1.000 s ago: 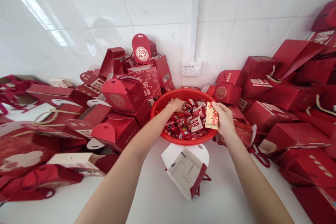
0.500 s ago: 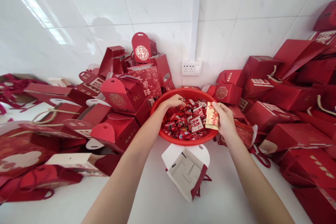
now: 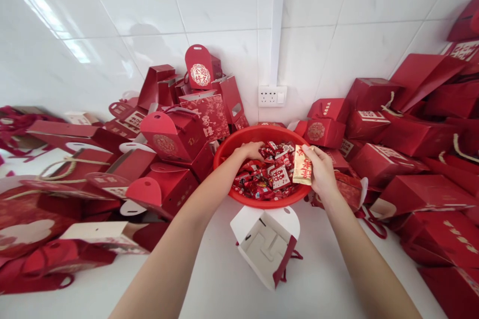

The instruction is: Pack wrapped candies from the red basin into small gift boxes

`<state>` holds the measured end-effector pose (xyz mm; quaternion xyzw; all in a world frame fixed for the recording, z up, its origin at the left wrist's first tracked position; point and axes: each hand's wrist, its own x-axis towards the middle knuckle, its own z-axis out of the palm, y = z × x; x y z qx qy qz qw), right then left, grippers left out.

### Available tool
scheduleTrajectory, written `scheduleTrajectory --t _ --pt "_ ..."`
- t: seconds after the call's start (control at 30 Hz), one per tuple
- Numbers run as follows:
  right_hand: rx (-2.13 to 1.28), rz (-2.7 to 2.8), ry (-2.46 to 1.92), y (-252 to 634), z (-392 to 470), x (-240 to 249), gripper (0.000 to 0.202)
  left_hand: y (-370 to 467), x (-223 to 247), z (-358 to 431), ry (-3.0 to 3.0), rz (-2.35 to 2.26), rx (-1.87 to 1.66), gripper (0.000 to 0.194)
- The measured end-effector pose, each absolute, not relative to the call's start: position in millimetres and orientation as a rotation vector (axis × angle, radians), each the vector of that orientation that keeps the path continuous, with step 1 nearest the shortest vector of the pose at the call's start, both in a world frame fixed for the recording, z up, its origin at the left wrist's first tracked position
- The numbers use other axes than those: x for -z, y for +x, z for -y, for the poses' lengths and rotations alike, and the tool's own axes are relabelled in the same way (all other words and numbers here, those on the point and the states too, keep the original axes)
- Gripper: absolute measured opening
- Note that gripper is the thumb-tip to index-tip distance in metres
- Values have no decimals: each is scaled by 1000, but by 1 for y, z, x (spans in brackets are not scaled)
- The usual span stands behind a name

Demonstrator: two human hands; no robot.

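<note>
My left hand (image 3: pixel 252 151) reaches into a red plastic basin (image 3: pixel 269 203), over its left side. Its fingers are bent together down among small red wrapped candies (image 3: pixel 280 177); the fingertips and anything between them are hidden. At the basin's right rim, my right hand (image 3: pixel 322 167) pinches a gold packet (image 3: pixel 302 165) with red characters, held upright over the candies. Just in front of the basin stands an open gift box (image 3: pixel 267 249), white inside with a red outer side and dark red cord handles. No candy shows inside it.
Red gift boxes are heaped on the left (image 3: pixel 168 134) and on the right (image 3: pixel 389 164) of the white table (image 3: pixel 217 274). Behind the basin rises a white tiled wall (image 3: pixel 224 0) with a socket plate (image 3: pixel 272 96) and a vertical cable duct (image 3: pixel 277 25).
My left hand has shifted slightly, its fingers now lower and further into the candies. My right hand keeps the gold packet in nearly the same place. The open box has not moved.
</note>
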<state>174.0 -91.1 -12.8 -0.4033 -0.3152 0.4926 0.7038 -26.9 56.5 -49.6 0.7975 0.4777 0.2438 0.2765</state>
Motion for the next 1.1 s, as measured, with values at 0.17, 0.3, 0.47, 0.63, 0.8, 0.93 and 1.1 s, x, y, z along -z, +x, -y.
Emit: scheduleTrajectory --t 0.17,0.3,0.47,0.63,0.8,0.93,1.1 --pt "-1098 734 -900 174 91 13 46 -26 47 -53 2114 -1263 -615 15" --pt "-1096 723 -909 174 91 13 47 -28 33 -59 1966 -1176 -638 10" --pt "-1108 696 -903 174 91 12 48 -29 11 -58 1918 -1068 -673 33" --pt "-1098 709 -914 174 91 13 48 -29 -1 -47 1732 -859 -663 49" --pt "-1097 715 -907 175 90 14 48 -24 1 -44 1677 -929 -768 29" --pt "-1099 699 -911 175 90 14 47 -22 5 -47 1710 -997 -858 23" --pt "-1118 658 -901 174 91 12 48 -24 7 -52 1821 -1126 -876 35"
